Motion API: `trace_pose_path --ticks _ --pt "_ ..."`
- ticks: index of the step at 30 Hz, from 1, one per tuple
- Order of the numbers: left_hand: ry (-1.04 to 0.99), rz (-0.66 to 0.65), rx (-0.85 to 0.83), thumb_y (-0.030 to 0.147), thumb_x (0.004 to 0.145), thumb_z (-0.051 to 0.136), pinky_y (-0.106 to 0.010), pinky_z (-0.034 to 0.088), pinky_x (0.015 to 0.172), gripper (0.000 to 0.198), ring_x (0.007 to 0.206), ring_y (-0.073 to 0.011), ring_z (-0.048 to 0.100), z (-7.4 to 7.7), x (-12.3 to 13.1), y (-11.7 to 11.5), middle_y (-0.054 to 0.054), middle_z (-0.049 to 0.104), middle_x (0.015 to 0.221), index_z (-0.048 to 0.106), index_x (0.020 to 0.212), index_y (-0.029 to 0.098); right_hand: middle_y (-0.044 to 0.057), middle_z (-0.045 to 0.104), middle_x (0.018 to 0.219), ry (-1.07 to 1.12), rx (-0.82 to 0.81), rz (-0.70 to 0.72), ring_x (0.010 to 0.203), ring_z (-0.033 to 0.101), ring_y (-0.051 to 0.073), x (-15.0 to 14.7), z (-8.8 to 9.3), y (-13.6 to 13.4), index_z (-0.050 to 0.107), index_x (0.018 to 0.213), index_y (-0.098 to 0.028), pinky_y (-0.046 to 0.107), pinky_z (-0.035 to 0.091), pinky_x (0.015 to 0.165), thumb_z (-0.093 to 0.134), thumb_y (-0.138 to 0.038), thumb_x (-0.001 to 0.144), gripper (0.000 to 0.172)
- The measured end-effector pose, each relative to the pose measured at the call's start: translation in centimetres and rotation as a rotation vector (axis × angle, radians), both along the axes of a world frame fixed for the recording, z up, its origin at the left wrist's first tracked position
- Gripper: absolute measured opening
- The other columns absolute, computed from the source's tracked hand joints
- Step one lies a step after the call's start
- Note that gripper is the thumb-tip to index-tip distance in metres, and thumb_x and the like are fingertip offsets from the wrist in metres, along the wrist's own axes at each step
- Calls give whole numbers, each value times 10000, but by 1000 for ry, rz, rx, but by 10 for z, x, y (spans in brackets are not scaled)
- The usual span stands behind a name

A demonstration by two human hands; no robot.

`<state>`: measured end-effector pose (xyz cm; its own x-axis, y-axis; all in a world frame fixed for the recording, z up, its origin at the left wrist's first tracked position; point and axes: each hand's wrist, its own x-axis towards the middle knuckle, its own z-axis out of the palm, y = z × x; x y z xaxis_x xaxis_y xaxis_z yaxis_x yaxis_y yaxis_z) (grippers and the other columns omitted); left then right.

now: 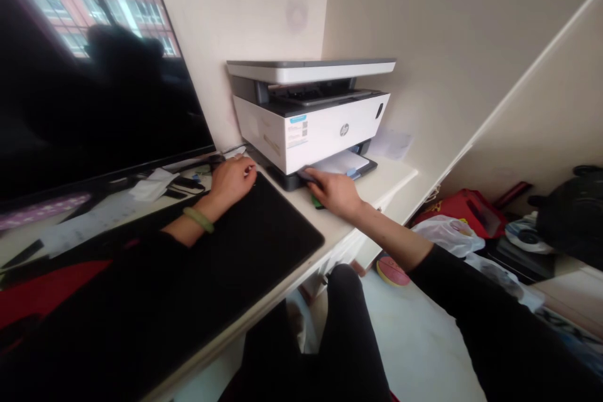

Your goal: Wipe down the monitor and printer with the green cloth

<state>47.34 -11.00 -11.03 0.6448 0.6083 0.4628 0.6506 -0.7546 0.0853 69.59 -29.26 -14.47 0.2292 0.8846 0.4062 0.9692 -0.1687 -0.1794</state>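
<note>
A white and dark grey HP printer [334, 129] stands in the desk's back corner, its top scanner section raised above the body. At its lower front, my right hand [336, 191] is closed around the near-left edge of the dark paper tray [365, 169]; the fingertips are partly hidden. White paper [346, 162] lies in that tray. Below the right hand a small green thing [316, 202] shows, too covered to name. My left hand [234, 177] rests loosely curled by the printer's left front corner, over the back edge of the black desk mat [264, 245], with nothing visible in it.
A large dark monitor [117, 94] stands at left, with papers [94, 223] and small items strewn before it. A red item [51, 289] lies at the lower left. Right of the desk are a basketball [392, 270], plastic bags [447, 235] and a black bag [572, 213].
</note>
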Motion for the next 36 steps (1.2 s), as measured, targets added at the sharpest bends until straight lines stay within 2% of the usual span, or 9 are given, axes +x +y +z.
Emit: trace_pose_path --ticks 4,7,10,15,18,22,26,33,36 --pt "-150 -236 -107 337 1030 554 -363 554 876 265 934 -229 703 -19 21 -32 -101 735 1166 746 1145 195 58 850 1252 35 5 -47 1047 779 274 5 1 -3 665 1501 -289 352 531 809 474 -413 1075 483" --pt "-189 -307 -122 317 1017 585 -392 577 939 298 987 -233 694 -30 25 -42 -125 697 1306 697 1262 188 77 843 1263 -7 22 35 1067 774 265 -1 -3 -3 638 1532 -256 344 532 825 476 -412 1078 506" --pt "-189 -339 -133 295 1009 595 -421 590 993 335 1072 -252 688 -35 24 -41 -148 667 1400 661 1316 177 67 837 1290 -35 28 91 1069 775 256 -5 -5 -1 636 1535 -276 339 540 826 480 -405 1076 502" --pt "-244 -341 -152 269 1002 608 -421 597 1021 332 1126 -255 688 -39 24 -33 -135 679 1382 663 1321 197 66 868 1160 -18 2 -47 961 783 273 7 3 -2 711 1459 -300 350 530 763 510 -414 1054 466" --pt "-295 -340 -175 254 1024 567 -428 593 1042 259 1153 -258 693 -42 26 -28 -131 700 1336 687 1247 200 73 872 1064 18 5 -94 893 775 274 12 8 -9 732 1430 -279 347 507 729 511 -424 1054 461" --pt "-363 -313 -214 187 1047 460 -450 542 1149 254 1247 -261 687 -44 29 -24 -120 740 1285 714 1055 196 73 864 1182 36 18 -14 997 791 284 2 9 -12 670 1511 -277 355 531 815 513 -426 1068 493" --pt "-369 -270 -276 175 1042 460 -447 536 1157 309 1232 -261 708 -43 29 -22 -109 764 1315 743 1164 198 106 848 1243 1 -43 -22 1066 791 311 -16 6 -3 644 1526 -235 372 544 846 532 -417 1067 506" --pt "-442 -230 -426 217 1053 460 -360 605 986 349 1013 -213 759 -38 27 -20 -81 805 1167 762 1228 201 98 791 1360 -50 -108 211 1158 755 265 -44 4 10 577 1587 -260 345 533 884 502 -422 1100 519" --pt "-527 -257 -435 254 1044 484 -338 606 910 294 972 -207 750 -37 26 -21 -85 806 1140 760 1121 194 115 767 1369 -53 -110 257 1163 733 259 -46 5 7 552 1607 -242 350 532 914 491 -435 1105 541"
